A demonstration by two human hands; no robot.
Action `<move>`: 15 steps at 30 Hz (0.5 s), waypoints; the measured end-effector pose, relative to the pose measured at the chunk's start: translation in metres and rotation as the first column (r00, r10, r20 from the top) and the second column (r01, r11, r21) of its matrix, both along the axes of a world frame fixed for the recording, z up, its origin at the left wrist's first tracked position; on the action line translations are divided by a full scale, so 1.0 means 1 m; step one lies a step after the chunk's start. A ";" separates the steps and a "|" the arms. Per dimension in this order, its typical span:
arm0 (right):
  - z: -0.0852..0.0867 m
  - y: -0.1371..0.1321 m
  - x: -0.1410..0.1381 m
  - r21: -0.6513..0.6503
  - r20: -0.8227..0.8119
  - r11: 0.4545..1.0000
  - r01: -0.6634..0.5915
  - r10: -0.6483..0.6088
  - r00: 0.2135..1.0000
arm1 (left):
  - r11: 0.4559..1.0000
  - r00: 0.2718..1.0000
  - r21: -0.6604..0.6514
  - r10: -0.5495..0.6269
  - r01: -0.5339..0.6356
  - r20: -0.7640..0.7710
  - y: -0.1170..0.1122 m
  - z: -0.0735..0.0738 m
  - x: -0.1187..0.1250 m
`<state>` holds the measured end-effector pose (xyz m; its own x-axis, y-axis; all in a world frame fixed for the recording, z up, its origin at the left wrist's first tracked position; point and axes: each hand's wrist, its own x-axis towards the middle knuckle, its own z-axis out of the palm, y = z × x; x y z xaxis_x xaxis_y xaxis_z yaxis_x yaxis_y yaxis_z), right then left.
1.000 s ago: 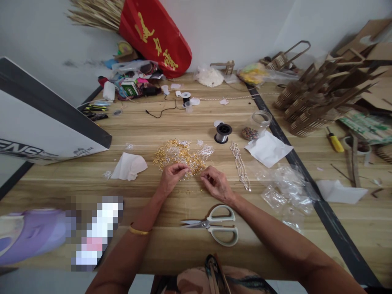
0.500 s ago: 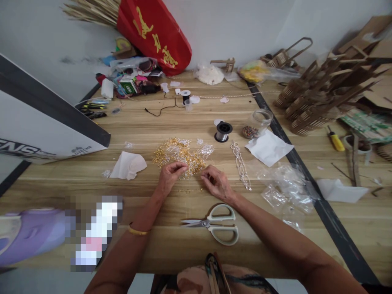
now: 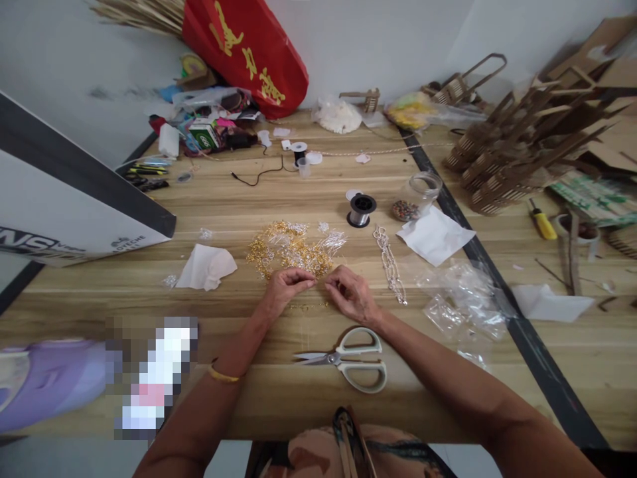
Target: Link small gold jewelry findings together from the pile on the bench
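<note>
My left hand is closed in a pinch at the near edge of a pile of gold and silver jewelry findings. Facing it, my right hand also has thumb and fingertips pressed together. The fingertips of the two hands are close, with a small gap between them. Whatever they pinch is too small to make out. Just below the hands, a thin gold chain lies on the wood. Nearer to me lie scissors with pale handles, blades pointing left.
A wire spool, a silver chain and a glass jar of beads are beyond my right hand. Clear plastic bags lie farther right. White paper is on the left, and a box stands at the far left.
My left hand has moved right, bringing its fingertips closer to my right hand. The right hand stays nearly in place, still pinched. The view has shifted slightly.
</note>
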<state>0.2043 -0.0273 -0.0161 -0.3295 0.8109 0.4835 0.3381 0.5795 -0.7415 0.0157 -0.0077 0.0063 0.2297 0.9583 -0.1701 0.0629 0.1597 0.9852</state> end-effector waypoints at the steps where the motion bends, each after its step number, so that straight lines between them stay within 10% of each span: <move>1: 0.000 0.000 0.000 0.006 0.006 1.000 -0.004 0.004 1.000 | 1.000 1.000 0.004 -0.002 0.002 -0.003 0.000 0.000 0.000; 15: -0.001 0.000 0.000 0.064 0.014 0.998 -0.028 0.027 1.000 | 0.999 0.999 0.019 -0.043 0.043 -0.009 0.000 -0.001 0.001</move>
